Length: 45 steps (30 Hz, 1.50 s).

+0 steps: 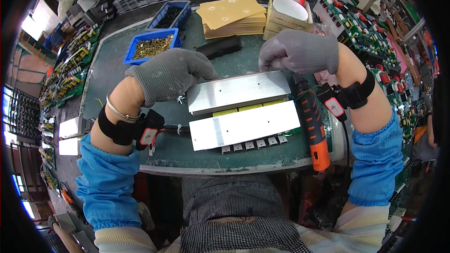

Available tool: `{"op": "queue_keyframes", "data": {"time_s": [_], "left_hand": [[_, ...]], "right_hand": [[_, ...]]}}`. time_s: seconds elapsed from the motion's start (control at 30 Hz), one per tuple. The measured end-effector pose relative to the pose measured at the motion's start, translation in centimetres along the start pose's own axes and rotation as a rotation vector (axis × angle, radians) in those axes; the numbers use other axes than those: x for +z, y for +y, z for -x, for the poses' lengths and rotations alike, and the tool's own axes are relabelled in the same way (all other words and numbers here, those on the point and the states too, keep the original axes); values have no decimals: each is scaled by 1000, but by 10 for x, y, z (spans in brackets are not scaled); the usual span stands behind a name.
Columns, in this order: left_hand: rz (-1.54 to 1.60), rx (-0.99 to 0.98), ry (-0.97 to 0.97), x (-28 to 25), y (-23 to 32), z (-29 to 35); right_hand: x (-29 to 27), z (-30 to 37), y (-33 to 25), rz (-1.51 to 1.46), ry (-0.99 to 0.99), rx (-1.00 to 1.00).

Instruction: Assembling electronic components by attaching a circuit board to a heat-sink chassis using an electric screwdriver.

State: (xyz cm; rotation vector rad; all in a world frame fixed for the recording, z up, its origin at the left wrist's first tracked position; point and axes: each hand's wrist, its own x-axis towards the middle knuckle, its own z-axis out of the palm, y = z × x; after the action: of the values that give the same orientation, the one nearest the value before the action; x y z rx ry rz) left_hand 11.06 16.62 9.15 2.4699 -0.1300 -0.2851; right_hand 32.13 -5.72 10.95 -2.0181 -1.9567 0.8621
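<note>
Both my hands wear grey knit gloves. My left hand (171,72) is closed, its fingertips at the far edge of an aluminium plate (236,93), toward the left. Near that plate's far right corner, my right hand (300,52) has curled fingers. What either hand pinches, if anything, is hidden behind the fingers. A second shiny aluminium plate (246,125) lies nearer me, with yellow parts (248,107) between the two. A row of small metal tabs (253,145) sticks out below it. To the right lies an orange and black power screwdriver (315,131), below my right hand.
Beyond my left hand stand a blue bin of brass-coloured small parts (153,47) and a blue bin of dark parts (169,17). Tan sheets (232,14) are stacked beside a cardboard box (276,22). Circuit boards (361,33) fill the right side. A black object (219,47) lies behind the plates.
</note>
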Motion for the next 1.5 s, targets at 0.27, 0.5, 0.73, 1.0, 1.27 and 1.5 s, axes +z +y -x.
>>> {"op": "queue_keyframes", "data": {"time_s": [0.27, 0.5, 0.73, 1.0, 1.27, 1.5], "left_hand": [[308, -179, 276, 8, 6, 40], [307, -152, 110, 28, 21, 30], [327, -195, 128, 29, 20, 33], [346, -215, 154, 33, 16, 34], [283, -203, 137, 25, 19, 27], [307, -296, 49, 22, 33, 17]], "right_hand": [[12, 46, -16, -124, 273, -41], [43, 42, -21, -23, 344, -39], [46, 40, -17, -95, 350, -46], [43, 40, -21, -148, 302, 12], [34, 28, -36, 0, 295, -70], [23, -1, -58, -8, 92, -46]]}}
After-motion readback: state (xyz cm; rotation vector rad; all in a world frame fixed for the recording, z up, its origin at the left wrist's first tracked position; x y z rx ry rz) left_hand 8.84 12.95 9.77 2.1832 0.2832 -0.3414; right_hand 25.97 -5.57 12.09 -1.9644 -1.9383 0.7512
